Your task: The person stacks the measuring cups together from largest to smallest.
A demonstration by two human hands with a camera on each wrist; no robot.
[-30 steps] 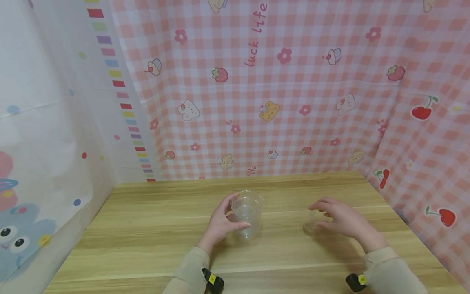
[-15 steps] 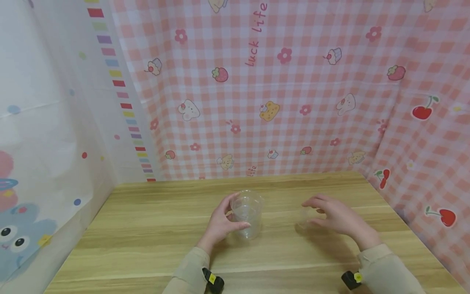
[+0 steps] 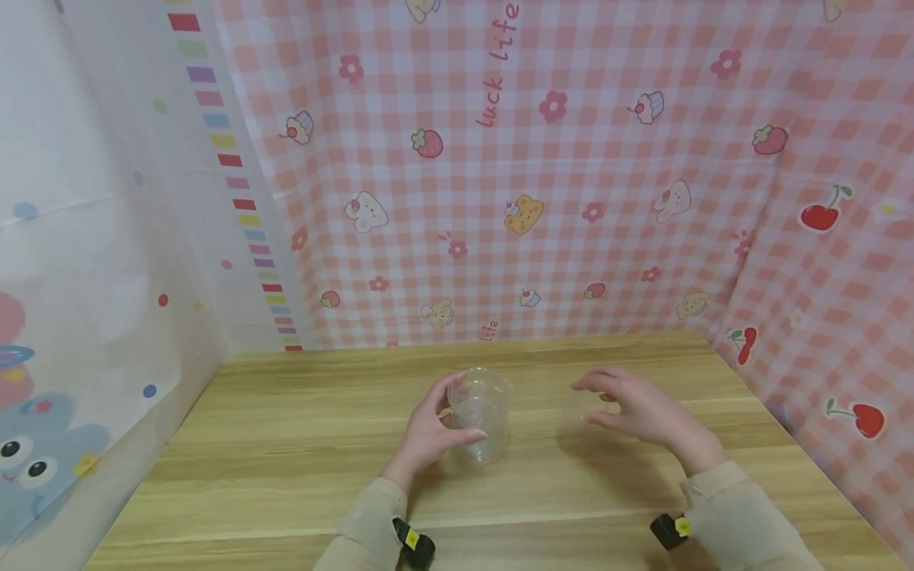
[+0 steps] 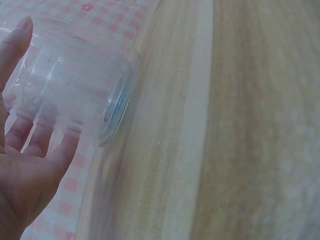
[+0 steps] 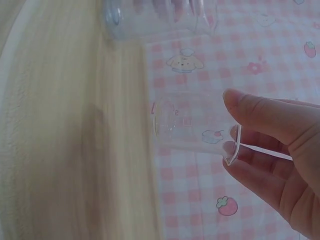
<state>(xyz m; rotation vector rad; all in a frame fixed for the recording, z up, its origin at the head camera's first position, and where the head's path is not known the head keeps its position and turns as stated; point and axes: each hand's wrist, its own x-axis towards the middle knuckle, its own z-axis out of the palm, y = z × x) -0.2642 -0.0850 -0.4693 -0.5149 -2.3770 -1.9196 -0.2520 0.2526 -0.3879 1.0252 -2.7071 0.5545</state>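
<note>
My left hand (image 3: 428, 432) grips a large clear plastic cup (image 3: 491, 424) from its left side, thumb in front and fingers behind. The cup stands upright near the middle of the table, and its see-through wall (image 4: 80, 75) fills the upper left of the left wrist view. To the right, my right hand (image 3: 643, 408) holds a smaller clear cup (image 5: 192, 120) by its rim, thumb on one side and fingers on the other. That rim shows a pointed lip. The small cup hangs above the wood, with a shadow below, and is barely visible in the head view.
The wood-grain table (image 3: 286, 444) reaches back to a pink checked cloth (image 3: 457, 190) hung behind it. Another checked cloth (image 3: 842, 317) borders the right side, and a white printed cloth (image 3: 107, 262) the left. A black wrist camera (image 3: 669, 531) sits on the right sleeve.
My right hand has moved left and slightly up and away with the small cup, closer to the large cup. My left hand and the large cup have stayed put.
</note>
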